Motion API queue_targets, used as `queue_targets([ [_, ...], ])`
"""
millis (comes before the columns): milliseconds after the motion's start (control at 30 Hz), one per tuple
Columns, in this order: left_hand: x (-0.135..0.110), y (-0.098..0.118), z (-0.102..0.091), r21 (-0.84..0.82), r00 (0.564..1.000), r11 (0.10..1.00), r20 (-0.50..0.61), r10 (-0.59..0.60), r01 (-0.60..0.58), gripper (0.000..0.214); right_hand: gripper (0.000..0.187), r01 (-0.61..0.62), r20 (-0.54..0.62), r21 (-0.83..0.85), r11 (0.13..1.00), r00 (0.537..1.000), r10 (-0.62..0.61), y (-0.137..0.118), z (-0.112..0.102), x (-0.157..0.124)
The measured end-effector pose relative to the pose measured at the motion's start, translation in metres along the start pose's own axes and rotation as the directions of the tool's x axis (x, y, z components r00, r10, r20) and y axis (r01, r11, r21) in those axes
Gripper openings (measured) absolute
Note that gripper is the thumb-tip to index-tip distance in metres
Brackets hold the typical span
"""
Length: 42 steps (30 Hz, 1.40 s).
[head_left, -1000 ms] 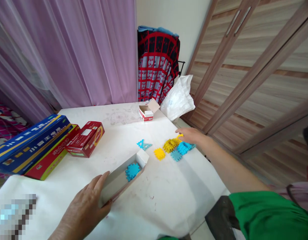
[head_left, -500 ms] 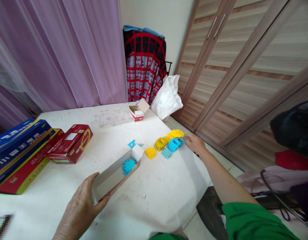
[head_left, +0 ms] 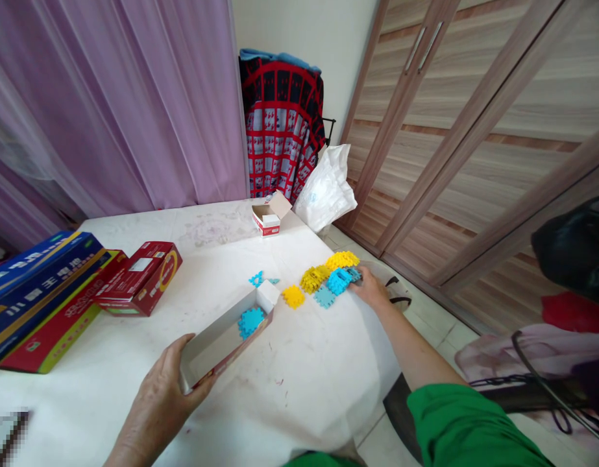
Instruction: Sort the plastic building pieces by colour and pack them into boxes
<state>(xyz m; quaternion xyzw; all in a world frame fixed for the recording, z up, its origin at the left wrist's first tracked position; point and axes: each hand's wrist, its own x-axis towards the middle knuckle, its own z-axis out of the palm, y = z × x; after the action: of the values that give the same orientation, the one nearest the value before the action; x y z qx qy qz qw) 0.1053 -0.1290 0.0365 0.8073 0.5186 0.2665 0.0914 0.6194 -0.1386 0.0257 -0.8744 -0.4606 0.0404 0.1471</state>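
Observation:
My left hand (head_left: pixel 158 395) grips the near end of a long open cardboard box (head_left: pixel 216 340) that lies on the white table (head_left: pixel 299 376). A blue puzzle piece (head_left: pixel 250 320) lies inside the box near its far end. My right hand (head_left: pixel 371 289) reaches to the table's right edge, fingers curled against a blue piece (head_left: pixel 339 281) at the side of a pile of yellow pieces (head_left: pixel 328 269). A single yellow piece (head_left: pixel 293 296), a light blue piece (head_left: pixel 324 297) and a blue triangle piece (head_left: pixel 258 280) lie loose close by.
A small open red-and-white carton (head_left: pixel 268 217) stands at the table's far edge beside a white plastic bag (head_left: pixel 326 191). Red boxes (head_left: pixel 138 277) and long blue boxes (head_left: pixel 31 285) lie at the left. Wooden wardrobe doors (head_left: pixel 474 130) stand on the right, purple curtains behind.
My right hand slid from over the yellow pieces to the right side of the pile, onto the blue piece. The view swung right. My left hand keeps its hold on the box.

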Motion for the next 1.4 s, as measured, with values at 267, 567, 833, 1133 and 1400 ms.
queue_targets([
  [267,-0.003,0.007,-0.001,0.018,1.000,1.000,-0.011,0.000,0.000,0.061,0.056,-0.008,-0.053,-0.023,1.000,0.999,0.007,0.003,0.009,-0.004],
  [567,-0.002,0.004,0.000,-0.019,1.000,1.000,-0.016,0.010,-0.010,0.061,0.054,-0.011,-0.079,0.060,0.998,0.997,0.016,0.011,0.008,-0.012],
  [833,-0.001,0.006,0.001,-0.036,1.000,0.999,-0.005,-0.027,0.026,0.062,0.055,-0.137,-0.155,0.308,0.941,0.969,0.191,0.018,-0.002,-0.040],
  [1133,-0.003,0.015,0.001,-0.042,0.999,0.998,-0.001,-0.036,0.036,0.061,0.065,0.130,-0.277,0.503,0.855,0.961,0.017,-0.053,-0.022,-0.090],
  [1400,-0.004,0.029,0.007,-0.001,0.999,0.999,-0.031,-0.038,0.038,0.061,0.045,0.438,-0.194,0.503,0.745,0.897,-0.397,-0.175,-0.021,-0.148],
])
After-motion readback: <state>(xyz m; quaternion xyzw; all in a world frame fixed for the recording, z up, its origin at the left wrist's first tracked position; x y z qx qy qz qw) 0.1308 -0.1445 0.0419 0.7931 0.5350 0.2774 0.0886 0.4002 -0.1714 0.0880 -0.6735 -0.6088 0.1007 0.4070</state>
